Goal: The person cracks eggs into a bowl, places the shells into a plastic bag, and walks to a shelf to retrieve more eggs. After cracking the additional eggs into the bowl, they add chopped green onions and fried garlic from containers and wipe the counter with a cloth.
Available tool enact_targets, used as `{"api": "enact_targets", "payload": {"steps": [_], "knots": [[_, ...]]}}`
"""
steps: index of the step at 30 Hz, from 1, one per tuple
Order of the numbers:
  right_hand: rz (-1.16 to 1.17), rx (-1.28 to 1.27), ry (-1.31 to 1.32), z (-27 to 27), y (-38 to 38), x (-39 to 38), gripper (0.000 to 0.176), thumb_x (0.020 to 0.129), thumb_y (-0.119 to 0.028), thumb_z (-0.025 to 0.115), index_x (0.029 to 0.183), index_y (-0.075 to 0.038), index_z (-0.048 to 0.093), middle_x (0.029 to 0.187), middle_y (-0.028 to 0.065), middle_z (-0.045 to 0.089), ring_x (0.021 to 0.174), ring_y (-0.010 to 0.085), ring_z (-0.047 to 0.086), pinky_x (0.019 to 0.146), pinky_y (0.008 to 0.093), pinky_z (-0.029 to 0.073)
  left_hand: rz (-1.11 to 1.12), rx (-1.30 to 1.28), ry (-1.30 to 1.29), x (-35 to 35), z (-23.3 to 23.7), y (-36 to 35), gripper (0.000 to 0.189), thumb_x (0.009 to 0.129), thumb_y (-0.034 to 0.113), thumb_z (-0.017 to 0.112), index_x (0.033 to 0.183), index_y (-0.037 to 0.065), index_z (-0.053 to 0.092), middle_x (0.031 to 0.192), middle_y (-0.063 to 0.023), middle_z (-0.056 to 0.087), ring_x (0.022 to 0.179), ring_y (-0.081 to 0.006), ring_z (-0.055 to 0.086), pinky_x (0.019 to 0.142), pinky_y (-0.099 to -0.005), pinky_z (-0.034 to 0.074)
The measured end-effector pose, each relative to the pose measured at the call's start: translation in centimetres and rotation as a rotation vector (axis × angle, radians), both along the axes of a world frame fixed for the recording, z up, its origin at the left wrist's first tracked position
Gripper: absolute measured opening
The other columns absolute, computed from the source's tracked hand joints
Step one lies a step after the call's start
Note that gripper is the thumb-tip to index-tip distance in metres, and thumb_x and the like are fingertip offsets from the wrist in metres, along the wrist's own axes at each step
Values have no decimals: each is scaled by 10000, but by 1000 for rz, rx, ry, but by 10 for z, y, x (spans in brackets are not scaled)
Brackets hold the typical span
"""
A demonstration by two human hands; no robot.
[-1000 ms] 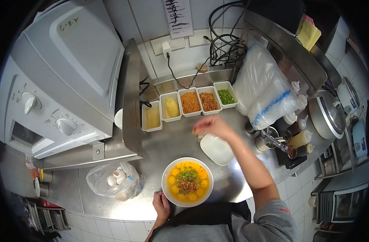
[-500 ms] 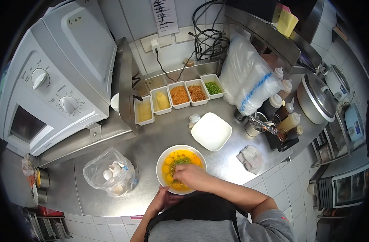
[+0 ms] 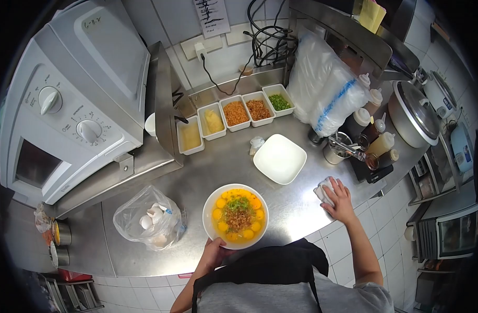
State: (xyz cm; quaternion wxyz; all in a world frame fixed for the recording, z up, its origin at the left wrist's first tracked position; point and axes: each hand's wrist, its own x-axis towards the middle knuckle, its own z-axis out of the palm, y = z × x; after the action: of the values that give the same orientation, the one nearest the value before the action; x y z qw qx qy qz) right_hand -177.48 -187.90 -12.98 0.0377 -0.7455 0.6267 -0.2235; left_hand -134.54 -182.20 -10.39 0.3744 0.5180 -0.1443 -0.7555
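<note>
A white bowl (image 3: 206,229) holds several egg yolks, with chopped green onion and brown bits heaped in the middle. My left hand (image 3: 216,252) grips its near left rim, thumb up on the edge and fingers underneath. Off to the right, my right hand (image 3: 341,203) lies over a pale folded cloth (image 3: 321,194) near the counter's front edge. Its fingers are spread across the cloth, and part of the cloth is hidden beneath them. A white square plate (image 3: 279,159) sits beyond the bowl.
A plastic bag with eggshells (image 3: 150,219) stands left of the bowl. White tubs of toppings (image 3: 235,115) line the back. Squeeze bottles (image 3: 381,143), a utensil cup (image 3: 337,151) and a pot (image 3: 414,115) are at right. A microwave (image 3: 67,104) occupies the left.
My right hand has left the bowl's contents and moved right onto the cloth. The topping it covered now shows. My left hand still holds the rim, and the view has shifted slightly.
</note>
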Motion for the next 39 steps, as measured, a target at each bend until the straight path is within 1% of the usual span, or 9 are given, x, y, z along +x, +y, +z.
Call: {"api": "enact_targets", "payload": {"steps": [7, 13, 18, 21, 23, 24, 27, 31, 39], "knots": [[175, -95, -605, -24, -3, 120, 385, 720, 79, 531, 1076, -27, 633, 1186, 194, 613, 1118, 366, 579, 990, 434, 447, 118, 103, -57, 43, 17, 34, 629, 755, 21, 445, 1359, -10, 273, 1301, -224, 455, 1150, -424, 533, 889, -573, 520], [354, 17, -212, -5, -70, 259, 467, 870, -280, 592, 1284, -80, 510, 1455, 186, 344, 1343, 443, 297, 1047, 577, 308, 119, -17, -329, 47, 68, 53, 617, 751, 70, 441, 1347, -34, 319, 1255, -234, 525, 1095, -412, 583, 871, -547, 539], [496, 56, 8, -30, -37, 288, 563, 876, -374, 544, 1386, -155, 448, 1524, 99, 266, 1410, 384, 187, 1074, 598, 248, 301, 53, -463, 101, -20, 74, 404, 688, 15, 582, 1081, -37, 507, 1058, -199, 600, 999, -312, 592, 896, -368, 472], [607, 83, 13, -23, 4, 239, 501, 879, -343, 544, 1352, -186, 495, 1509, 73, 307, 1388, 346, 259, 1041, 568, 310, -257, -570, -955, 122, -50, 91, 242, 680, 7, 631, 905, -52, 563, 1017, -198, 614, 951, -291, 597, 889, -348, 453], [518, 42, 39, -27, 16, 195, 462, 873, -309, 559, 1320, -200, 525, 1478, 58, 364, 1352, 320, 328, 1006, 545, 355, -248, -590, -906, 112, -47, 84, 144, 675, 2, 664, 787, -61, 601, 990, -198, 623, 919, -277, 601, 884, -335, 441], [418, -24, 36, -31, 14, 169, 443, 867, -288, 570, 1301, -205, 541, 1456, 48, 399, 1327, 304, 369, 984, 530, 378, 153, -142, -622, 90, -47, 73, 111, 659, 8, 682, 678, -46, 588, 978, -197, 626, 900, -297, 601, 874, -319, 441], [104, -71, 89, -25, 20, 73, 399, 847, -231, 593, 1244, -192, 581, 1414, 46, 450, 1287, 298, 417, 967, 516, 385, -461, -213, -1118, 43, -9, 52, 182, 703, 45, 634, 863, -37, 606, 1052, -215, 618, 904, -317, 612, 858, -329, 461], [-224, -109, -22, -51, 52, -66, 423, 763, -85, 606, 1178, -164, 621, 1360, 77, 501, 1224, 325, 463, 942, 443, 412, 130, 99, -252, -2, -63, 31, 436, 745, 118, 533, 1153, -35, 529, 1123, -223, 613, 924, -328, 629, 858, -378, 503], [-917, -221, -413, -95, 176, -293, 213, 835, -8, 545, 975, -57, 698, 1004, 187, 635, 921, 354, 620, 824, 418, 497, -150, -71, 122, -171, -24, 1, 599, 760, 117, 403, 1300, -133, 335, 1163, -312, 575, 953, -441, 645, 787, -411, 596]]}}
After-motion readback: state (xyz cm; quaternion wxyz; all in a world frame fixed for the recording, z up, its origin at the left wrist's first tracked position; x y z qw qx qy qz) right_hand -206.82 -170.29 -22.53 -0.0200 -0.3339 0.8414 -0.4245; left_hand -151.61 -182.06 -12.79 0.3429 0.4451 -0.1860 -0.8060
